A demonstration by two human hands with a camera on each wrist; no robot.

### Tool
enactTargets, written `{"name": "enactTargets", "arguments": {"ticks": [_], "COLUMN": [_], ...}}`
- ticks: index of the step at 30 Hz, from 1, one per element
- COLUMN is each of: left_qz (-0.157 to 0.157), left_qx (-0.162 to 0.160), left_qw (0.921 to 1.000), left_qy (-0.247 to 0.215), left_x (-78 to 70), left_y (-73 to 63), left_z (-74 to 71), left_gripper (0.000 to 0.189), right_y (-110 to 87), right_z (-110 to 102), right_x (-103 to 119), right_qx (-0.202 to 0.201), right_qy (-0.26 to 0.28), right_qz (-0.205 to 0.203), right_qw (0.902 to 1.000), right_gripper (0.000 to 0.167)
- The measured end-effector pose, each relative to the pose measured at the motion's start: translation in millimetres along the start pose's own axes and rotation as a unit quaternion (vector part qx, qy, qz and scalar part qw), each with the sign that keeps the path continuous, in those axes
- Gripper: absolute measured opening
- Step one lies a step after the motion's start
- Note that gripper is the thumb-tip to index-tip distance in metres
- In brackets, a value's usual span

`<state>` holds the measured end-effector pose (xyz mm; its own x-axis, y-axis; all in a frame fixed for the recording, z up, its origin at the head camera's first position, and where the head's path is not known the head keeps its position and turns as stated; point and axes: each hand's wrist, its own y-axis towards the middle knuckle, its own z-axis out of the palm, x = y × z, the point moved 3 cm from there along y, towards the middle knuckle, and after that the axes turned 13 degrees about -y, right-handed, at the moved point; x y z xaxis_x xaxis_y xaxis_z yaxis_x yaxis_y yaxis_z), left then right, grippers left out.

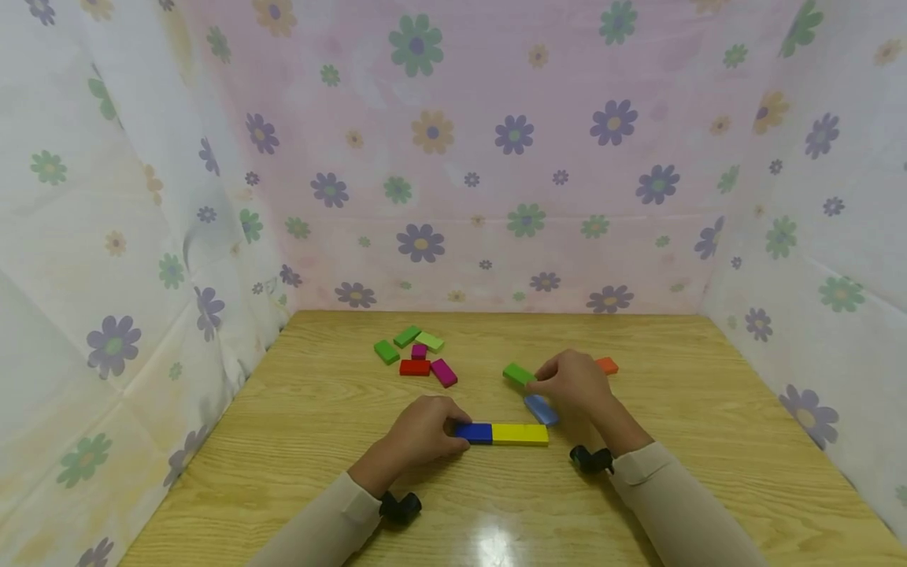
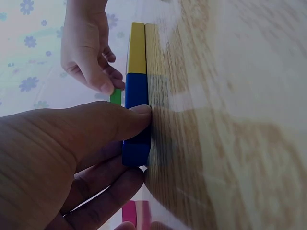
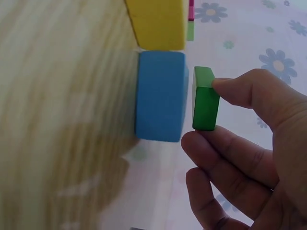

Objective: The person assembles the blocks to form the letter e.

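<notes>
My left hand (image 1: 421, 433) holds the left end of a dark blue block (image 1: 473, 432) between thumb and fingers, down on the table. End to end with that block, on its right, lies a yellow block (image 1: 520, 434). Between thumb and fingertips, my right hand (image 1: 574, 382) pinches a green block (image 1: 519, 373), seen in the right wrist view as a small rectangular block (image 3: 205, 103). Just nearer than the green one, a light blue block (image 1: 542, 409) lies at a slant behind the yellow block's right end. Partly hidden by the right hand, an orange block (image 1: 607, 365) shows farther right.
Toward the back left lies a loose group of blocks: green (image 1: 386, 352), another green (image 1: 407, 336), light green (image 1: 430, 341), small magenta (image 1: 419, 352), red (image 1: 414, 368) and long magenta (image 1: 444, 372). Flowered cloth (image 1: 496, 157) encloses the wooden table (image 1: 298, 472) at the back and sides.
</notes>
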<state>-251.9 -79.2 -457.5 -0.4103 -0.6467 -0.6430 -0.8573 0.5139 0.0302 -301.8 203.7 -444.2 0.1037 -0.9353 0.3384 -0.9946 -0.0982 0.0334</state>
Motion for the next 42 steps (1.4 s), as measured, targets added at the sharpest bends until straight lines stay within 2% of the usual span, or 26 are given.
{"name": "enactTargets", "arguments": {"ticks": [15, 28, 42], "left_qz": [-0.002, 0.008, 0.006], "left_qx": [0.004, -0.002, 0.000], "left_qw": [1.0000, 1.0000, 1.0000], "left_qy": [-0.003, 0.000, -0.003], "left_x": [1.6, 4.2, 4.7], "left_y": [0.9, 2.0, 1.6], "left_z": [-0.3, 1.4, 1.7], "left_gripper": [0.035, 0.035, 0.034], "right_y": [0.4, 0.6, 2.4], "right_z": [9, 10, 14], "right_x": [3, 7, 5], "right_qx": [-0.004, 0.008, 0.015], "right_qy": [0.013, 0.015, 0.018], "right_qz": [-0.018, -0.030, -0.026], "right_qw": [0.9997, 0.9994, 0.9994], "right_gripper": [0.023, 0.025, 0.024]}}
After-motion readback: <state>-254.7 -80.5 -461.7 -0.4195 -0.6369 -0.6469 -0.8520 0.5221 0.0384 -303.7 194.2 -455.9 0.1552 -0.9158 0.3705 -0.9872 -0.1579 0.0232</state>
